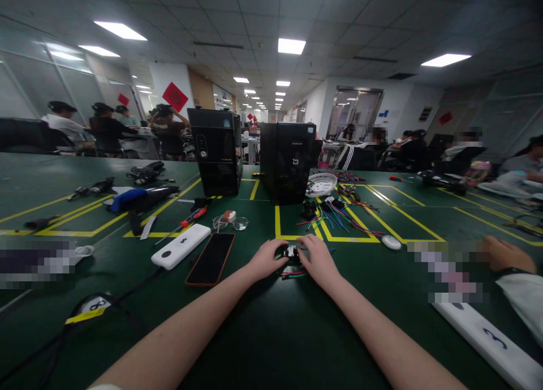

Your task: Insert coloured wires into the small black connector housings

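Both my hands are closed around a small black-and-white part (pixel 291 252) at the middle of the green table. My left hand (pixel 268 258) grips its left side between thumb and fingers. On the opposite side, my right hand (pixel 316 260) does the same. Red, green and dark wires (pixel 293 275) stick out below the part, close to the tabletop. What kind of part it is, I cannot make out. Just beyond my right hand lies a bundle of blue and red wires (pixel 335 217).
Two black computer towers (pixel 218 152) stand ahead. To my left are a smartphone (pixel 211 260), a white power bank (pixel 181 247), a screwdriver (pixel 186 223) and glasses (pixel 240 224). Beyond sits a white basket (pixel 321 184). At right are another person's hand (pixel 507 254) and a white box marked 3 (pixel 492 336).
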Action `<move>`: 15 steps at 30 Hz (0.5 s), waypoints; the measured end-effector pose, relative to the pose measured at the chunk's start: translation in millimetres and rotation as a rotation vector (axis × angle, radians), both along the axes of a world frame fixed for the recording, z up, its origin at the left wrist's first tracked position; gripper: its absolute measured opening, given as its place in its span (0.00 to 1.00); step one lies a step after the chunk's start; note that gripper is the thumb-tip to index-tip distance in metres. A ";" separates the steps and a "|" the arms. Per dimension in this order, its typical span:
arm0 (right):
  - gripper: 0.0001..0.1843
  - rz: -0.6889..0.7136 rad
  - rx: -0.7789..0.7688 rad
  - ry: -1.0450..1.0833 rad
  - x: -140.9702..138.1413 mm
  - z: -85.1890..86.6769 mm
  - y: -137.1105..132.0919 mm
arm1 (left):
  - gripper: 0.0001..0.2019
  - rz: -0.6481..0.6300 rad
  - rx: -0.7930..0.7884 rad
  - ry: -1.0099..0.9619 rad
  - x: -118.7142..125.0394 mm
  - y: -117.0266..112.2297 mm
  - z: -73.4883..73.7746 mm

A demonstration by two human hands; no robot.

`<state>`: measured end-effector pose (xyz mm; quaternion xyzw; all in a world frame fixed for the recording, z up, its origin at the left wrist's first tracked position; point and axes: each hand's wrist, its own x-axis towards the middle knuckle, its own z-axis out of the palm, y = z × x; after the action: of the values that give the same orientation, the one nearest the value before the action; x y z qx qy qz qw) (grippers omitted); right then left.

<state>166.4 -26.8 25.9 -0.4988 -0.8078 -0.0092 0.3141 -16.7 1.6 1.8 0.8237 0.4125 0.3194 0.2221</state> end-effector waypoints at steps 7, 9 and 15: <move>0.06 -0.008 -0.064 -0.052 3.3 -9.8 8.0 | 0.17 -0.035 -0.001 0.041 -1.6 -1.5 3.9; 0.07 -0.011 -0.043 -0.035 0.9 -12.9 8.5 | 0.16 -0.039 -0.012 0.038 -1.5 -1.0 4.7; 0.09 0.009 -0.037 0.053 -0.8 -20.4 11.0 | 0.16 -0.029 -0.017 0.046 -1.0 -1.0 5.3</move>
<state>165.5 -15.8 5.6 -0.5009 -0.8015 0.0204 0.3259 -17.7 0.6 7.1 0.8347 0.4084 0.2936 0.2243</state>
